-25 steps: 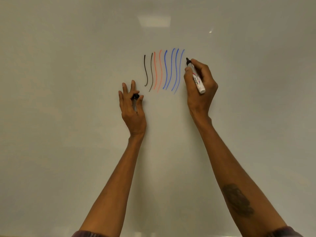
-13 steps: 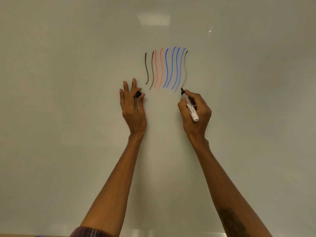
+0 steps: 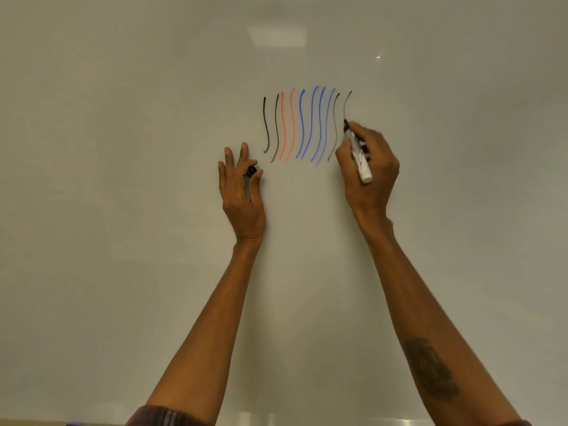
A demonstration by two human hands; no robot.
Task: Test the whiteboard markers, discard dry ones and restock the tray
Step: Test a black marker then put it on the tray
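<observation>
A whiteboard fills the view. On it are several wavy test strokes: black at the left, then orange, then blue, then two thin black ones at the right. My right hand grips a white-bodied black marker with its tip pressed to the board partway down the rightmost thin black stroke. My left hand rests against the board to the left and pinches the black marker cap between thumb and fingers, the other fingers spread.
A ceiling light reflection shows on the board above the strokes. The tray's edge is barely visible along the bottom of the view, between my forearms.
My right hand finished one thin black stroke next to the blue ones, rose again, and is now partway down a second black stroke further right. My left hand stayed in place with the cap.
</observation>
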